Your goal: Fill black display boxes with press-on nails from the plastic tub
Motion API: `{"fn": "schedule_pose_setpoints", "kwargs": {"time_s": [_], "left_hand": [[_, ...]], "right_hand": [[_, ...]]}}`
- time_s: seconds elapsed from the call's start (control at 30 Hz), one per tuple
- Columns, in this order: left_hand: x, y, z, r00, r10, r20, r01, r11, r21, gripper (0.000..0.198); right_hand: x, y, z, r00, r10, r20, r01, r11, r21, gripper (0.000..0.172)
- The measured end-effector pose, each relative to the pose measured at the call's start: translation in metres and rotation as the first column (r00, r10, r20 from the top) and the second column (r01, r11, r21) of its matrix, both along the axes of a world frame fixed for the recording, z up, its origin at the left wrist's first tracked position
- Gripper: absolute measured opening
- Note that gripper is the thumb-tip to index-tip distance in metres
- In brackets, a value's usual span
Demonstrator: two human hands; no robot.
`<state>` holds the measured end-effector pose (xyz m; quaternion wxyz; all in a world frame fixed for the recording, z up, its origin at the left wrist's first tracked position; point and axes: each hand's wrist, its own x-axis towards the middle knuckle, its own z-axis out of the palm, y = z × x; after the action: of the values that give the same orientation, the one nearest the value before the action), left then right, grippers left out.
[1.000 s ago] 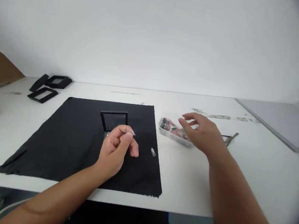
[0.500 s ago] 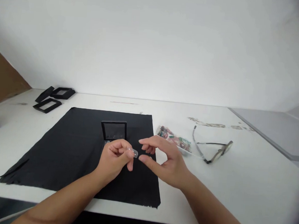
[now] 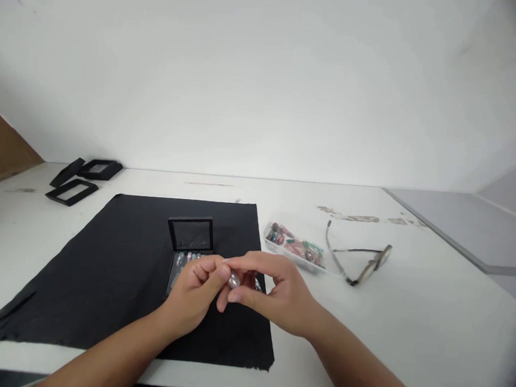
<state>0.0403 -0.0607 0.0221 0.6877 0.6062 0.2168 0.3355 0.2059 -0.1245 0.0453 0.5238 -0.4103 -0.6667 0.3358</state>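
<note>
My left hand (image 3: 201, 287) pinches between thumb and forefinger, at a small shiny silvery press-on nail (image 3: 233, 280). My right hand (image 3: 280, 289) meets it from the right, its forefinger touching my left fingertips and its thumb just below the nail. A second silvery nail (image 3: 257, 284) shows by the curled fingers of my right hand. Behind my left hand stands a small black case (image 3: 190, 234), its windowed lid raised. Rows of shiny nail-shaped pieces (image 3: 187, 258) lie in its base, partly hidden by my hand.
A black cloth (image 3: 115, 266) lies under the case on the white table (image 3: 362, 342). To the right are a clear plastic tray (image 3: 295, 255) of small colourful pieces and a pair of glasses (image 3: 358, 271). Several black windowed boxes (image 3: 72, 191) lie at the far left.
My right hand has moved left and now touches my left fingertips. A silvery nail shows between my hands, where a clear piece showed before. The view has shifted slightly.
</note>
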Motion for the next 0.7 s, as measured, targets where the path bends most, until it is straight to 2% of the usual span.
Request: {"fn": "schedule_pose_setpoints", "kwargs": {"time_s": [0.17,0.27,0.7], "left_hand": [[0.000,0.000,-0.001,0.999,-0.048,-0.022,0.047,0.999,-0.026,0.057],[-0.001,0.001,-0.001,0.997,-0.060,-0.047,0.057,0.997,-0.048,0.055],[-0.003,0.009,-0.004,0.986,-0.047,-0.158,0.036,0.997,-0.072,0.061]], "right_hand": [[-0.002,0.001,0.002,0.995,0.036,-0.094,-0.047,0.991,-0.123,0.020],[-0.002,0.002,0.000,0.988,0.043,-0.146,-0.068,0.982,-0.175,0.027],[0.003,0.016,-0.019,0.933,0.170,-0.316,-0.267,0.918,-0.293,0.033]]}}
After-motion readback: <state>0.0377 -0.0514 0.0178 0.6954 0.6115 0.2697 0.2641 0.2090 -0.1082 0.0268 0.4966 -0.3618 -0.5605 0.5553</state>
